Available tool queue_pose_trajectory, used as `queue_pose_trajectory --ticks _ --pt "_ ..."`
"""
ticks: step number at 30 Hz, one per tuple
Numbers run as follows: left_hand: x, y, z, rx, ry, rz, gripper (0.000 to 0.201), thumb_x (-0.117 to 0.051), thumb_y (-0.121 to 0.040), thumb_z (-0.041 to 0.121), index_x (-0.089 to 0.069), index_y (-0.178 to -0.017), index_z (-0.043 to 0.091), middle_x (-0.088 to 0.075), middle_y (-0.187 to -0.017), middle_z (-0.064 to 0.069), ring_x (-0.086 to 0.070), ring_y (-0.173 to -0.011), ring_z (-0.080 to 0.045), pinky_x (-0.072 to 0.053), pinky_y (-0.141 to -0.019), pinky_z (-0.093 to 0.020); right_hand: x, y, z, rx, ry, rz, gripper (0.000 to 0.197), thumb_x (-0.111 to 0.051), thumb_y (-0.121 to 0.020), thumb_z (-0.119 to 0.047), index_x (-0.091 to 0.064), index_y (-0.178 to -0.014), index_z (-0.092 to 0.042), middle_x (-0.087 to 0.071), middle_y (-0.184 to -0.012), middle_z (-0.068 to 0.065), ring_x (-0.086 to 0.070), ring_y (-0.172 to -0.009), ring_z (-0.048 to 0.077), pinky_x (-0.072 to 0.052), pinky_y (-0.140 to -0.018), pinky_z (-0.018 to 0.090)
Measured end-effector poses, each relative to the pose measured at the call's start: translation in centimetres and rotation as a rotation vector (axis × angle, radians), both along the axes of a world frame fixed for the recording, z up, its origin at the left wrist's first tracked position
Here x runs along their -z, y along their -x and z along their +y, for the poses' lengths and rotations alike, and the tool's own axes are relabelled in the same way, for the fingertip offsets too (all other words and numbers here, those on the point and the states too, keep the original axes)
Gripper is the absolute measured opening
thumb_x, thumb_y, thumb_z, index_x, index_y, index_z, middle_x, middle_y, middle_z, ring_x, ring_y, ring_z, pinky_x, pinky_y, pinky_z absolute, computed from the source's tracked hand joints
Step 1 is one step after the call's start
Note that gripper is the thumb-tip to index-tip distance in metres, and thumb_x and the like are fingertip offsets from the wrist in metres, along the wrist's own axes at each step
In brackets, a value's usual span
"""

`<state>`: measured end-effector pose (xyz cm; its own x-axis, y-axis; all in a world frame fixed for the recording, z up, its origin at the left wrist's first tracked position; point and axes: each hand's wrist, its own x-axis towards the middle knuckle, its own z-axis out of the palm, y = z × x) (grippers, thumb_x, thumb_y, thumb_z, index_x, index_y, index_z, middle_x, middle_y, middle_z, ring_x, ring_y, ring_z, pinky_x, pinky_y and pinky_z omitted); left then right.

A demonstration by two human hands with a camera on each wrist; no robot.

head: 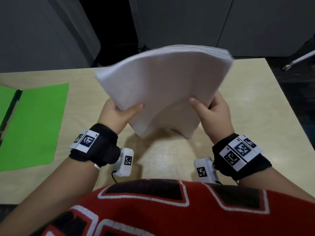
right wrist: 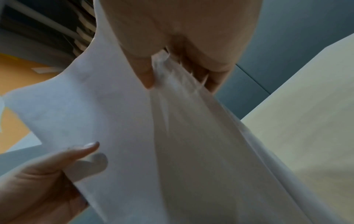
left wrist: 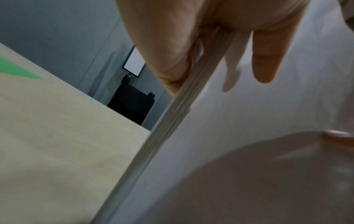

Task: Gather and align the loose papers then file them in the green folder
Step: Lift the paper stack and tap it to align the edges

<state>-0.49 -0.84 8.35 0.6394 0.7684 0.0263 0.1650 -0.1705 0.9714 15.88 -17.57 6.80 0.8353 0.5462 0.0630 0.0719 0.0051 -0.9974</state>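
Note:
A thick stack of white papers (head: pixel 162 89) stands nearly upright above the middle of the table, slightly bowed, its lower edge near the tabletop. My left hand (head: pixel 117 113) grips its left side, thumb on the near face. My right hand (head: pixel 213 109) grips its right side the same way. In the left wrist view the stack of papers (left wrist: pixel 220 136) shows its layered edge below my left hand (left wrist: pixel 191 50). In the right wrist view the sheets (right wrist: pixel 134 121) fan a little under my right hand (right wrist: pixel 172 50). The green folder (head: pixel 34 125) lies open flat at the table's left.
The light wooden table (head: pixel 247 103) has bare surface to the right of the papers and between the papers and the folder. Grey cabinets (head: pixel 204 23) stand behind the far edge, with a dark gap between them. My red shirt (head: pixel 170 210) fills the near edge.

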Motion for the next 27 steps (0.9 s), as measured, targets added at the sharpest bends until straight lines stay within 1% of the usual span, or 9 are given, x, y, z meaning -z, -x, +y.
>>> queue_pose_trajectory --ticks 2,5,9,11,13,18,20,24,27 --pt "0.9 0.0 -0.4 0.036 0.025 0.086 0.028 -0.073 -0.08 0.006 -0.064 -0.085 0.032 -0.07 -0.072 0.029 -0.064 -0.073 0.013 -0.048 -0.065 -0.005 0.7 -0.2 0.2 -0.032 0.177 0.005 0.019 -0.069 -0.083 -0.016 -0.064 -0.101 -0.023 -0.068 -0.087 -0.012 -0.067 -0.087 0.007 -0.051 -0.07 0.02" --pt "1.4 -0.3 -1.0 0.019 0.048 0.216 0.01 -0.066 -0.086 0.017 -0.062 -0.091 0.025 -0.068 -0.075 0.022 -0.06 -0.068 0.012 -0.042 -0.057 0.001 0.8 0.1 0.4 -0.07 0.327 0.004 0.004 -0.063 -0.089 -0.022 -0.066 -0.091 -0.021 -0.066 -0.08 -0.015 -0.068 -0.091 0.017 -0.051 -0.073 0.026" --pt "0.1 -0.6 -0.9 -0.046 -0.046 0.142 0.014 -0.062 -0.09 0.018 -0.062 -0.083 0.03 -0.062 -0.082 0.018 -0.058 -0.064 0.02 -0.04 -0.056 0.002 -0.4 0.4 0.2 -0.016 0.179 -0.071 0.017 -0.06 -0.092 -0.024 -0.063 -0.075 -0.026 -0.067 -0.076 -0.007 -0.065 -0.081 0.015 -0.053 -0.075 0.035" --pt "-0.3 -0.4 -0.8 -0.064 -0.085 0.1 0.021 -0.065 -0.087 0.017 -0.06 -0.076 0.034 -0.063 -0.079 0.018 -0.058 -0.063 0.02 -0.042 -0.058 -0.001 -0.6 0.4 0.1 0.011 0.104 -0.097 0.016 -0.063 -0.09 -0.021 -0.062 -0.074 -0.024 -0.064 -0.074 -0.002 -0.059 -0.073 0.008 -0.05 -0.068 0.03" --pt "0.0 -0.3 -0.7 -0.092 -0.074 0.097 0.02 -0.07 -0.083 0.015 -0.062 -0.076 0.032 -0.065 -0.079 0.017 -0.06 -0.064 0.018 -0.044 -0.058 -0.003 -0.4 0.1 0.2 0.004 0.13 -0.105 0.016 -0.067 -0.087 -0.019 -0.06 -0.075 -0.027 -0.063 -0.072 -0.01 -0.057 -0.067 -0.003 -0.047 -0.063 0.016" --pt "1.8 -0.6 -0.6 -0.043 0.003 0.255 0.003 -0.067 -0.085 0.017 -0.066 -0.089 0.018 -0.066 -0.08 0.01 -0.06 -0.06 0.015 -0.044 -0.055 -0.001 0.3 -0.4 0.3 -0.051 0.284 -0.022 0.005 -0.066 -0.085 -0.023 -0.067 -0.089 -0.027 -0.068 -0.083 -0.017 -0.065 -0.084 0.006 -0.051 -0.077 0.025" --pt "1.6 -0.8 -0.2 -0.115 0.009 0.217 0.003 -0.064 -0.088 0.019 -0.067 -0.09 0.018 -0.067 -0.082 0.007 -0.061 -0.066 0.009 -0.046 -0.058 -0.005 0.4 -0.7 0.3 -0.086 0.353 -0.025 0.011 -0.064 -0.087 -0.026 -0.07 -0.095 -0.021 -0.069 -0.084 -0.013 -0.065 -0.086 0.01 -0.049 -0.078 0.027" --pt "0.4 -0.7 1.5 -0.199 -0.139 0.171 0.009 -0.062 -0.088 0.022 -0.064 -0.082 0.028 -0.066 -0.077 0.006 -0.059 -0.072 -0.012 -0.048 -0.07 -0.028 1.1 -0.8 0.1 -0.17 0.532 -0.151 0.031 -0.056 -0.092 -0.033 -0.068 -0.081 -0.007 -0.073 -0.081 0.002 -0.07 -0.079 0.018 -0.054 -0.079 0.039" --pt "-0.7 -0.3 2.5 -0.12 -0.422 0.208 0.019 -0.057 -0.088 0.021 -0.056 -0.068 0.02 -0.049 -0.06 0.002 -0.04 -0.06 -0.014 -0.034 -0.058 -0.029 1.2 -0.8 0.3 -0.064 0.459 -0.125 0.025 -0.061 -0.09 -0.031 -0.063 -0.107 -0.013 -0.069 -0.099 0.002 -0.069 -0.08 0.009 -0.053 -0.087 0.038"
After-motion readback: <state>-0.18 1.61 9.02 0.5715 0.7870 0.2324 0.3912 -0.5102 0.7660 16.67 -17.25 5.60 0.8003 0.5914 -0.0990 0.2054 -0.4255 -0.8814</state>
